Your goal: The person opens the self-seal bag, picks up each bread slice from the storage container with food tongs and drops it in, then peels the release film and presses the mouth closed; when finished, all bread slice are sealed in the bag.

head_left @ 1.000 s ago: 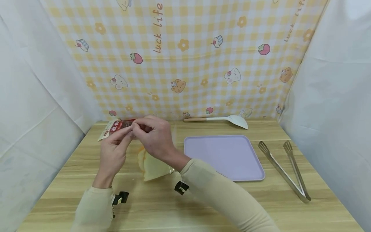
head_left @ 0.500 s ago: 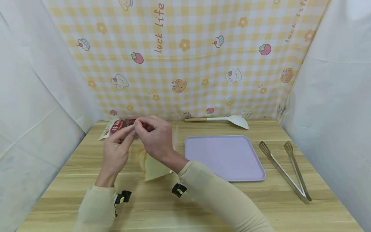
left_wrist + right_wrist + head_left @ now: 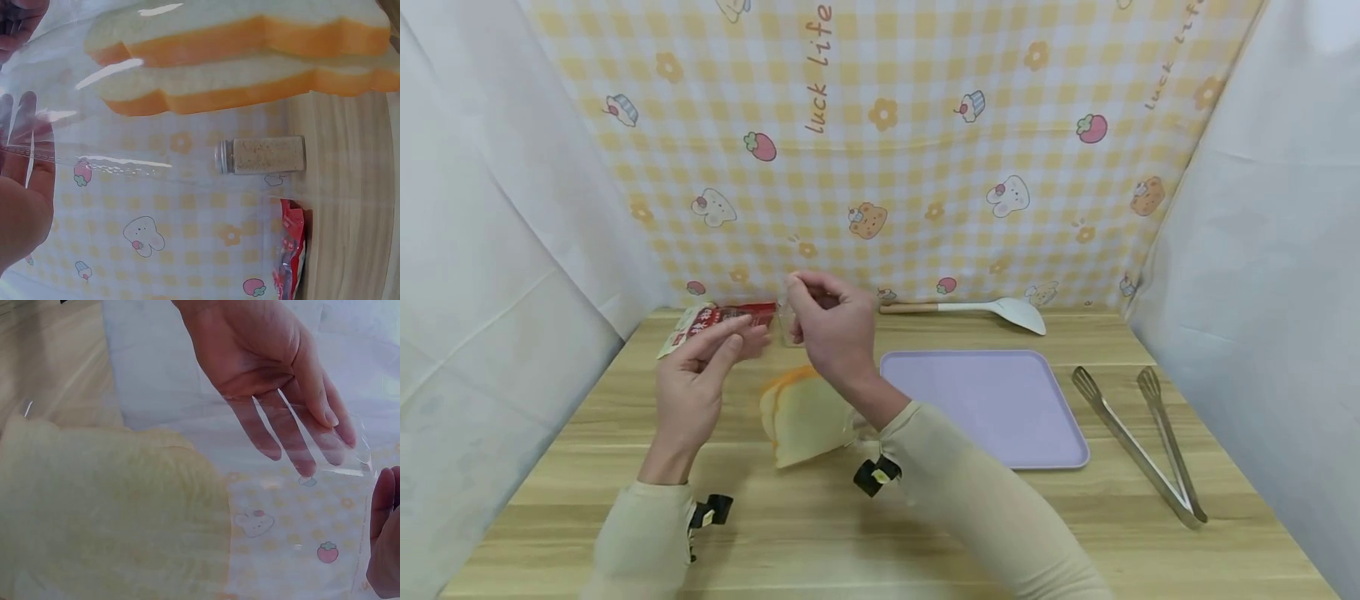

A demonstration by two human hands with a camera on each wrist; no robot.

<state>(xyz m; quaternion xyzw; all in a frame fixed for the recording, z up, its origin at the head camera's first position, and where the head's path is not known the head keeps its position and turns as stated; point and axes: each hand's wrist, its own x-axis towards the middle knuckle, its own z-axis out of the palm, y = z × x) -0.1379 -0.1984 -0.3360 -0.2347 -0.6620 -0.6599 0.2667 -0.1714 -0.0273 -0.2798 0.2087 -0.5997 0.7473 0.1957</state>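
Observation:
A clear plastic bag (image 3: 106,134) holds a few bread slices (image 3: 812,421) and hangs between my two hands. With thumb and fingers my left hand (image 3: 692,387) pinches one side of the bag's top edge; in the right wrist view several of its fingers show straight behind the film. My right hand (image 3: 842,337), fingers curled, pinches the film a little higher and to the right. The slices hang below the hands, in front of the table's middle. Behind the hands stand a small jar (image 3: 269,155) of light brown grains and a red and cream food packet (image 3: 707,321).
A lilac tray (image 3: 977,408) lies right of the bread. Behind it is a white spatula (image 3: 1015,315) with a wooden handle. Metal tongs (image 3: 1138,450) lie spread at the right. A checked cloth (image 3: 880,167) closes the back, white sheets both sides.
My hands, close together before, have moved apart: the right up and to the right, the left slightly back left. More of the bread, packet and jar shows between them.

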